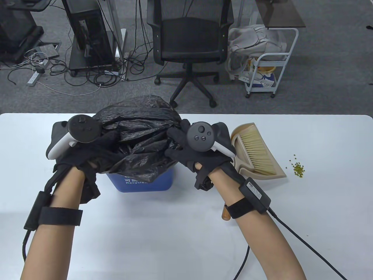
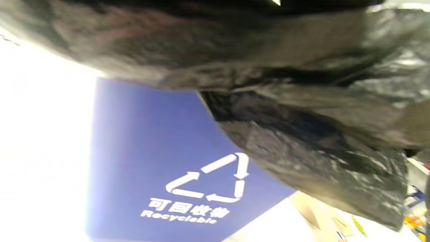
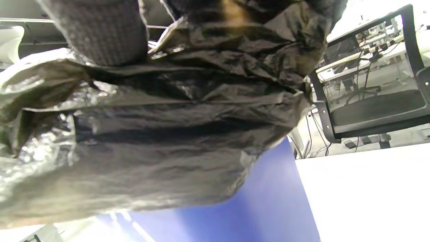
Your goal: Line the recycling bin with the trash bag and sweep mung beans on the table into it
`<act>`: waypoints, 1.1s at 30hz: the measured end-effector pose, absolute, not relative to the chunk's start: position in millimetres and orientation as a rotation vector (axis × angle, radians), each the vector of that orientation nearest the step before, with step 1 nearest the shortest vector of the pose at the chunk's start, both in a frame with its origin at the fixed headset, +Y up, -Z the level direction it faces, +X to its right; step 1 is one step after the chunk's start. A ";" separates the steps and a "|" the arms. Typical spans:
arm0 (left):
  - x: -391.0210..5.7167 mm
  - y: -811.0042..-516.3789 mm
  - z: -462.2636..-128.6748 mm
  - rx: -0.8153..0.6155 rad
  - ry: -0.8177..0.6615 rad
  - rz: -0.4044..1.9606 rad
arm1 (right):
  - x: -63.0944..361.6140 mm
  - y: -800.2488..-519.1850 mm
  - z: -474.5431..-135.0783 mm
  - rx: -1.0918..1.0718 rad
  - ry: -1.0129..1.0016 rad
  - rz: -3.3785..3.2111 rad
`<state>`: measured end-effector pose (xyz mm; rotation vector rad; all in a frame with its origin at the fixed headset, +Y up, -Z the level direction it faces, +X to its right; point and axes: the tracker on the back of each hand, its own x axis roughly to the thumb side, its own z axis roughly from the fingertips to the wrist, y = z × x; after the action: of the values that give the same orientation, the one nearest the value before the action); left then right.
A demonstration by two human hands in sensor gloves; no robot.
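Note:
A crumpled black trash bag [image 1: 140,128] billows over the top of the blue recycling bin [image 1: 145,182] at the table's middle. My left hand [image 1: 99,151] grips the bag's left edge, and my right hand [image 1: 177,145] grips its right edge. The bag [image 2: 302,101] hangs over the bin's front wall [image 2: 151,141] with the recycling symbol. In the right wrist view the bag [image 3: 151,134] drapes over the bin's side [image 3: 268,208]. A small pile of green mung beans [image 1: 298,168] lies on the table to the right.
A beige dustpan [image 1: 272,175] with a hand brush [image 1: 258,151] lying in it sits just right of my right hand; the brush's wooden handle end [image 1: 225,215] shows under my right wrist. A black office chair [image 1: 189,43] stands beyond the table's far edge.

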<state>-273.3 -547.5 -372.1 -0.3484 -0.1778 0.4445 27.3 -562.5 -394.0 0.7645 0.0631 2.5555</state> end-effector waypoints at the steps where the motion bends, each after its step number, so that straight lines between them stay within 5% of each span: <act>1: -271.7 -547.4 -370.3 -0.349 -0.181 0.423 | 28.0 -561.9 -393.7 0.770 0.068 2.562; 10: -256.8 -559.1 -343.5 -0.339 -0.262 0.205 | 45.9 -547.3 -389.8 0.853 0.196 2.619; 14: -257.1 -548.9 -334.0 -0.366 -0.298 0.275 | 49.5 -532.1 -381.8 0.830 -0.041 2.619; 18: -269.7 -516.0 -327.4 -0.194 -0.308 0.432 | 43.4 -524.8 -372.0 0.820 -0.297 2.556; 21: -274.7 -504.2 -328.9 -0.077 -0.296 0.477 | 32.4 -530.3 -372.0 0.864 -0.225 2.562; 26: -269.3 -539.0 -350.6 -0.324 -0.241 0.366 | 20.0 -552.6 -386.2 0.837 0.052 2.746; 33: -274.6 -561.7 -378.9 -0.420 -0.038 0.361 | 34.3 -568.1 -409.8 0.633 0.188 2.658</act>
<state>-274.6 -561.7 -378.9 -0.4195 -0.0377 0.3610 34.3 -568.1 -409.8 0.6332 0.1880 2.6580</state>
